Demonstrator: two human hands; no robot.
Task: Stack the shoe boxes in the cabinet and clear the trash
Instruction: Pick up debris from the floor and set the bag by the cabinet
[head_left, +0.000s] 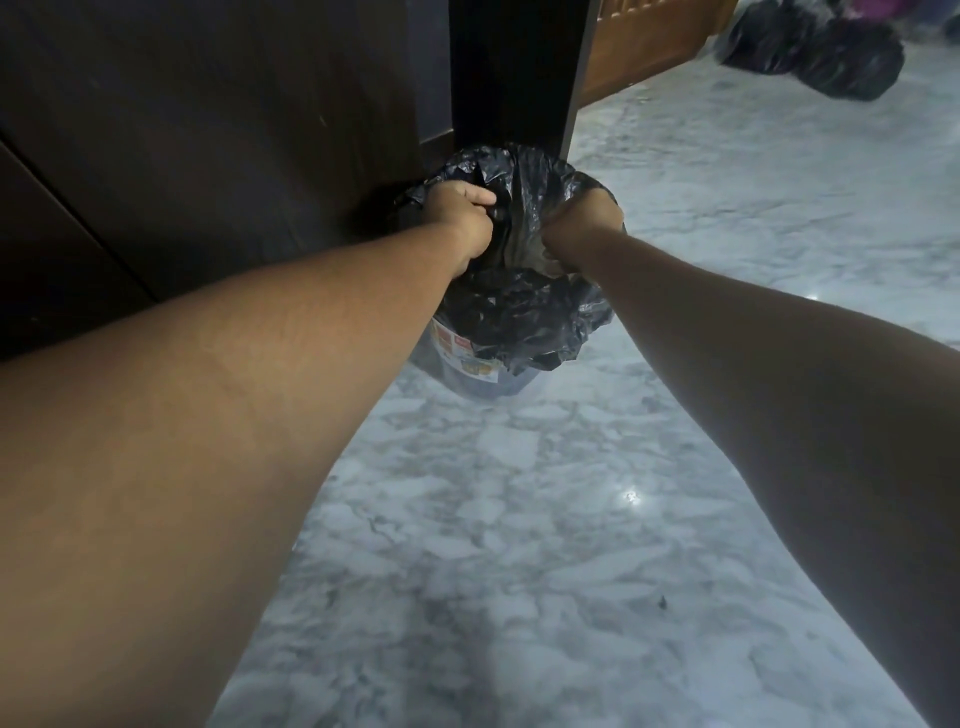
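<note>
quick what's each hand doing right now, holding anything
Left hand: fingers curled on the black bin bag.
Right hand: fingers also gripping the bag's gathered top.

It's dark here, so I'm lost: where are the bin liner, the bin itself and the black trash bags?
bin liner (524, 317), head view, crumpled plastic over the near rim.
bin (504, 385), head view, side wall beside the label.
black trash bags (852, 62), head view, the nearer bag's bulging side.

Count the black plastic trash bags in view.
3. One black plastic bag lines the bin, gripped by left hand and right hand. Two full bags lie on the floor, far right. More may be hidden.
</note>
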